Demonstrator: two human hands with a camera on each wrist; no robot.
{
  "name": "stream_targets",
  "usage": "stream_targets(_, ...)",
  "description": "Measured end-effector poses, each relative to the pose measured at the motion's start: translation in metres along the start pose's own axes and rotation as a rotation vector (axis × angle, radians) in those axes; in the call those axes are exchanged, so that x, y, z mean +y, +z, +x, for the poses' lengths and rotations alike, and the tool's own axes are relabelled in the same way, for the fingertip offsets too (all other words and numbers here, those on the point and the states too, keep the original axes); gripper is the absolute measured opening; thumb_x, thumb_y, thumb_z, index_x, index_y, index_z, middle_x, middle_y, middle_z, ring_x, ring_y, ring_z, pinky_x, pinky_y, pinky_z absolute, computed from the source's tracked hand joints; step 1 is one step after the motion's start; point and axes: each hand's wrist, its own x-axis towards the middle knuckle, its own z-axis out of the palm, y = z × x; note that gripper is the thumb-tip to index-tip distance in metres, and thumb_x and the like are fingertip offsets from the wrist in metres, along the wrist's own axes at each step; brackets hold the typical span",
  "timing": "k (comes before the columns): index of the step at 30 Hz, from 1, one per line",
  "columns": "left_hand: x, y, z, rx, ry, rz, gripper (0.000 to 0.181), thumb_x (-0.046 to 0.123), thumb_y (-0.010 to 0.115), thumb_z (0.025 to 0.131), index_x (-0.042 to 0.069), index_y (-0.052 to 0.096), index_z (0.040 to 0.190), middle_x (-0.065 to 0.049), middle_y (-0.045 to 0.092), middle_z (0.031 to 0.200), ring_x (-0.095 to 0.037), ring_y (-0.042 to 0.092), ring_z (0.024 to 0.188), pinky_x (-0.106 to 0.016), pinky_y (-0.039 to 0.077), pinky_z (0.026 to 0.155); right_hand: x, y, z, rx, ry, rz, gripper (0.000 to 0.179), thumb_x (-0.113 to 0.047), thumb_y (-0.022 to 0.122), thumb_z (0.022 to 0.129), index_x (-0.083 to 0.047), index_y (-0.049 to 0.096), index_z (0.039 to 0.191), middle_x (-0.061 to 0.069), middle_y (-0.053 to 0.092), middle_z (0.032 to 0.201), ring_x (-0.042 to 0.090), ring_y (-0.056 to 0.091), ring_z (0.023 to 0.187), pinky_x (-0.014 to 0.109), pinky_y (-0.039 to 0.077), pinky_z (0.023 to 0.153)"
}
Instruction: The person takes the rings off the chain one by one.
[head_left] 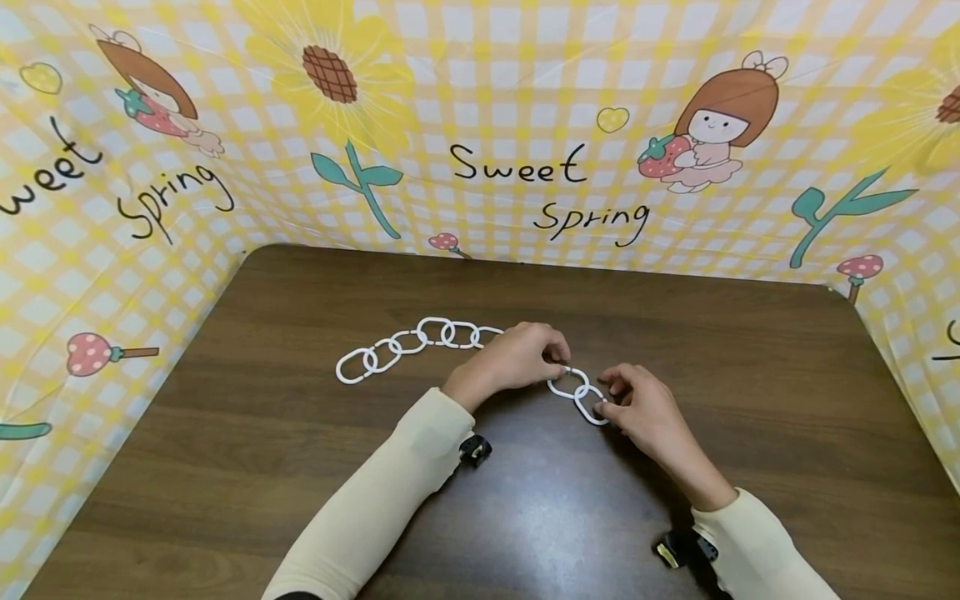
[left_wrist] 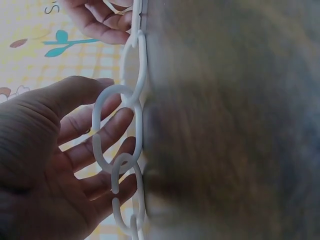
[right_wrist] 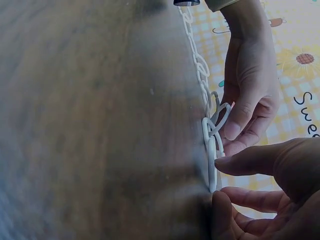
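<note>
"sweet spring" (head_left: 520, 171) is printed on the cloth (head_left: 517, 100) beyond the left hand (head_left: 516, 357), and again, partly cut off, farther left.

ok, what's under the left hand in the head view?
White chain shows on both sides of the left hand; the stretch between is covered there. The left wrist view shows joined links by that hand's fingers.

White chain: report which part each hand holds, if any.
The right hand seems to pinch the white chain by its end link, at the outer end. The left hand is at a raised link; whether it grips cannot be told.
</note>
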Motion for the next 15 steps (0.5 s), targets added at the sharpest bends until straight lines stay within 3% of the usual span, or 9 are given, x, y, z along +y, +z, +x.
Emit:
stream_targets(8,0.008,0.005,0.001,0.008,-0.046,0.098,0.013,0.026,0.077,0.094,0.018,0.077,0.105,0.003,0.073,0.101,-0.012,0.064,0.093,-0.031,0.052,0.086,0.002,0.0,0.0,0.013,-0.019,-0.02,0.032,0.002,0.079,0.083,0.003,0.069,0.113,0.015,0.06,0.095,0.016,0.06,0.069,0.024,0.051,0.051)
stream_targets(15,0.012,0.008,0.0,0.024,-0.074,0.169,0.011,0.027,0.079,0.093,0.02,0.077,0.101,0.005,0.07,0.095,-0.014,0.062,0.087,-0.032,0.05,0.078,0.003,0.0,0.0,0.045,-0.06,-0.093,0.032,0.003,0.077,0.079,0.001,0.07,0.111,0.012,0.061,0.093,0.016,0.06,0.074,0.026,0.047,0.066)
